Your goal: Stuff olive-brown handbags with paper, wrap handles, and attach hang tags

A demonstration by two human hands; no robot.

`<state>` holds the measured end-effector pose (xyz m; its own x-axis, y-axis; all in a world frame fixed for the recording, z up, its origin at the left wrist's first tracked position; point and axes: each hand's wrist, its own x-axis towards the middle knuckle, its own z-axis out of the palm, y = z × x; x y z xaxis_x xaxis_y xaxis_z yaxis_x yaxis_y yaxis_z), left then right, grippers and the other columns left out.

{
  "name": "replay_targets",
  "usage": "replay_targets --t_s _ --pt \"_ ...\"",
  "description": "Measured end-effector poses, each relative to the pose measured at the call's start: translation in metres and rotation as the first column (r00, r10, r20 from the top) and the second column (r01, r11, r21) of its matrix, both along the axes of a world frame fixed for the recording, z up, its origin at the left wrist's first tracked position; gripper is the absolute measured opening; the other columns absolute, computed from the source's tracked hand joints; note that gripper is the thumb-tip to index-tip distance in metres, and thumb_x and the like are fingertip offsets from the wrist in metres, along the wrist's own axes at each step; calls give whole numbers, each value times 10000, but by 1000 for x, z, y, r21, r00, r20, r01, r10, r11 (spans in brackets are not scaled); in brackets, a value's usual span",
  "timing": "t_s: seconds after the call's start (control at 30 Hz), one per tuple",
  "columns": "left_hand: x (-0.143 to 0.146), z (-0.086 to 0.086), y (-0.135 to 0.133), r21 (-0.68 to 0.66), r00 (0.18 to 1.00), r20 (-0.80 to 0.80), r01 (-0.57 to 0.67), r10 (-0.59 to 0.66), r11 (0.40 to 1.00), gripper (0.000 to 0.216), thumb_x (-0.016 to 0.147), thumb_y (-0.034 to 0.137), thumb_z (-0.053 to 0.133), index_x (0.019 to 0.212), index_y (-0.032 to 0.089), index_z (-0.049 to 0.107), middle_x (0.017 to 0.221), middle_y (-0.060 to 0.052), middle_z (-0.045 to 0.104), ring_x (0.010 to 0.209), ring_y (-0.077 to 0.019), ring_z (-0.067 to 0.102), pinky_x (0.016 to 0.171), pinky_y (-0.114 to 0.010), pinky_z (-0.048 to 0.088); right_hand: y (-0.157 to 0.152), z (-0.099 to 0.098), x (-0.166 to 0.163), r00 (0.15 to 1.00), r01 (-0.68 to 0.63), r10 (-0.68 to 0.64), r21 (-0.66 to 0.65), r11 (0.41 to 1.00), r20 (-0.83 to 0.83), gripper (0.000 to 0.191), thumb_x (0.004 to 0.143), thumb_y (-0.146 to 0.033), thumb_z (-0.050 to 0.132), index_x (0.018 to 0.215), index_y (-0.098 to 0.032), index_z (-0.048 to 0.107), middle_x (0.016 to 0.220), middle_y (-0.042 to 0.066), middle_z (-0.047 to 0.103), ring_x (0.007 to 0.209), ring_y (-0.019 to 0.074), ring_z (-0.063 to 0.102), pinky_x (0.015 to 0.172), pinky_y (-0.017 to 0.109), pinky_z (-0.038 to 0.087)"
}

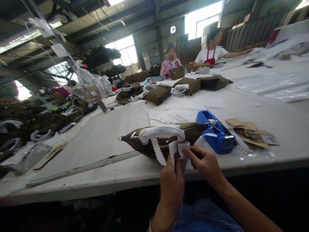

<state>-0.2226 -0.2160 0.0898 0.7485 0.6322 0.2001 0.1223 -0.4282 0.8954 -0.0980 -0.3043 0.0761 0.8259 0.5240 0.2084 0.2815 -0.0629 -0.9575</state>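
Note:
An olive-brown handbag [142,146] with a zipped top lies on the table in front of me. White wrapping covers its raised handle [164,131], and a loose strip with a wavy edge hangs from it. My left hand [172,178] is closed on a white paper wrap [173,149] at the near side of the bag, thumb up by a small dark metal piece [177,156]. From the right, my right hand [204,161] pinches the other edge of the same wrap. The fingertips behind the wrap are hidden.
A blue tape dispenser [218,137] stands right of the bag, beside brown card tags [253,133]. Farther back are more olive bags [158,94] and two co-workers. A metal post [102,106] with plastic bags rises at the left. The table's front edge runs close to me.

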Motion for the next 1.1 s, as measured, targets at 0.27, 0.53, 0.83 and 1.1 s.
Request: replay_targets --t_s 0.27,0.53,0.83,1.1 --pt "12 -15 5 361 970 128 -241 209 901 394 1016 312 555 1378 191 654 1276 -167 672 1200 -322 664 1010 -439 558 12 -1 -15 986 129 -133 46 991 97 447 893 -580 668 685 -186 694 547 -5 602 452 120 523 477 248 399" --pt "15 -19 16 542 931 269 -358 247 760 362 1008 224 568 1346 257 693 1063 -117 692 1015 -270 669 886 -410 571 19 0 -20 989 126 -130 68 990 68 492 891 -595 660 605 -196 636 489 -3 598 448 129 561 497 242 415" --pt "12 -14 13 582 908 372 -390 192 714 212 945 132 673 1132 196 748 1019 -64 775 934 -206 733 866 -300 576 23 -6 -22 987 148 -154 103 984 46 475 881 -579 675 609 -193 627 511 -5 601 456 132 580 493 233 430" --pt "11 -12 10 676 924 352 -361 149 643 258 978 126 617 1198 172 745 1074 -93 769 948 -217 735 843 -307 604 19 -9 -27 991 114 -123 162 980 44 398 903 -509 674 666 -190 684 583 5 643 522 142 616 534 223 481"
